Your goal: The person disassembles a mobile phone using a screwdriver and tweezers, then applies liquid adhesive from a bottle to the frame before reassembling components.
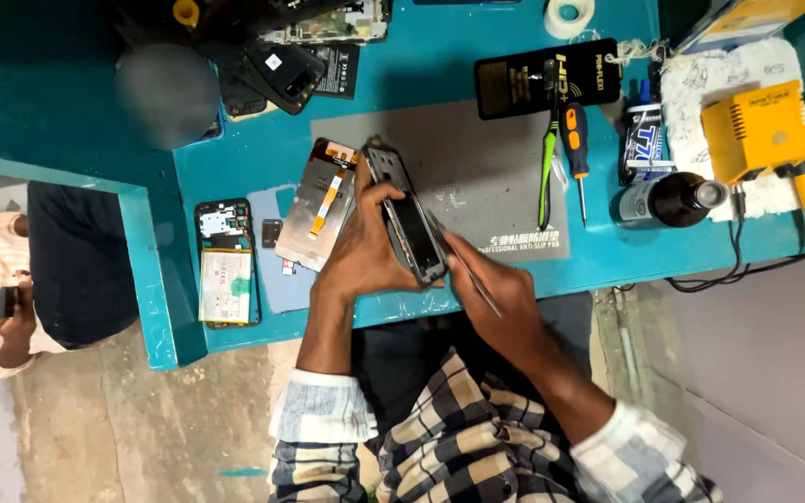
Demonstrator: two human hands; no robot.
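Nearest the camera, the right hand (505,298) pinches thin metal tweezers (463,265) in closed fingers, the tip reaching up toward the lower edge of the phone frame (407,219). The left hand (365,247) wraps around that dark, opened phone frame from the left, fingers curled over its side and thumb on top, holding it tilted just above the teal worktop (235,163). Just left of this hand a detached screen panel (319,205) lies back-up with an orange flex strip, and further left a second opened phone (225,265) shows its battery. Beyond the hands spreads a grey anti-slip mat (486,158), with green-handled tweezers (546,172) and an orange screwdriver (576,154) at its right edge. Further right stand a dark bottle (673,198) and a yellow box-shaped tool (757,130).
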